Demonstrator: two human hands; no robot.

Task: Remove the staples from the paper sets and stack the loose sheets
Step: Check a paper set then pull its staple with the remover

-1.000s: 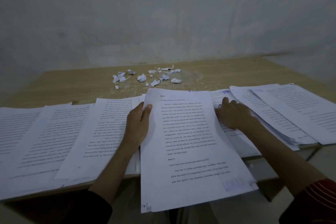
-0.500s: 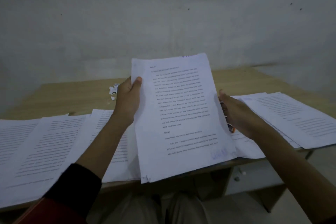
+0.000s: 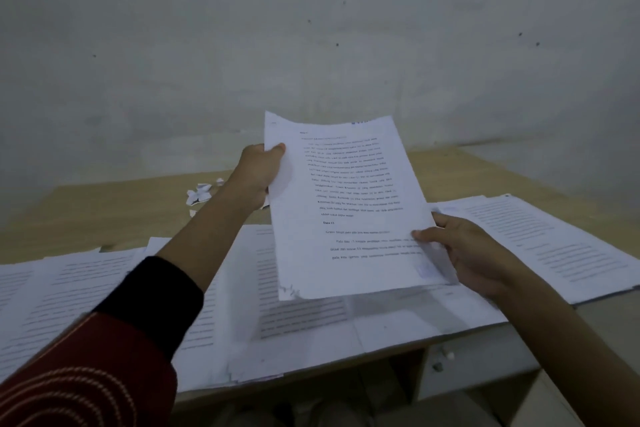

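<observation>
I hold a printed paper set (image 3: 349, 204) up in the air above the wooden table (image 3: 114, 218). My left hand (image 3: 259, 177) grips its upper left edge, thumb on the front. My right hand (image 3: 464, 250) pinches its lower right edge, thumb on the page. The set's lower left corner is torn and ragged. Below it, more printed sheets (image 3: 304, 322) lie spread along the table's near edge. Whether my right hand also holds a tool is hidden.
Overlapping pages (image 3: 540, 246) lie on the right side of the table and others (image 3: 52, 295) on the left. Torn paper scraps (image 3: 199, 196) sit further back on the table, partly behind my left arm. A grey wall stands behind the table.
The paper set rose from the table's near edge and moved up and away from me. My right hand shifted from the sheets on the table to the set's lower right edge.
</observation>
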